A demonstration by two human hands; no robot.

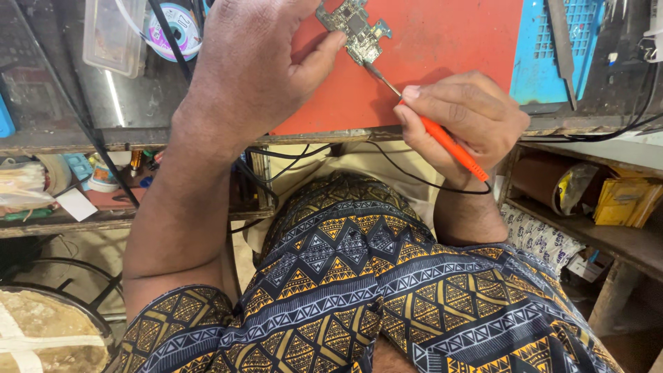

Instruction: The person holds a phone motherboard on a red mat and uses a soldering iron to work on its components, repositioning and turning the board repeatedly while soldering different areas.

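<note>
Patterned shirt (359, 290) below; left hand (255, 62) pinching circuit board (353, 29), right hand (463, 117) gripping orange screwdriver (449, 146).

A clear rectangular plastic box (114, 34) lies at the top left of the tabletop, just beside a round white solder-wick spool with a blue and pink label (174, 26). On the shelf at the right, flat yellow cardboard packages (625, 200) lean together beside a brown roll. A small white card (77, 204) rests on the lower left shelf.

The left hand (255, 62) reaches forward past the table's near edge, forearm bare, thumb extended rightward. The right hand (463, 117) curls in a pen-like grip near that edge, wrist bent.
</note>
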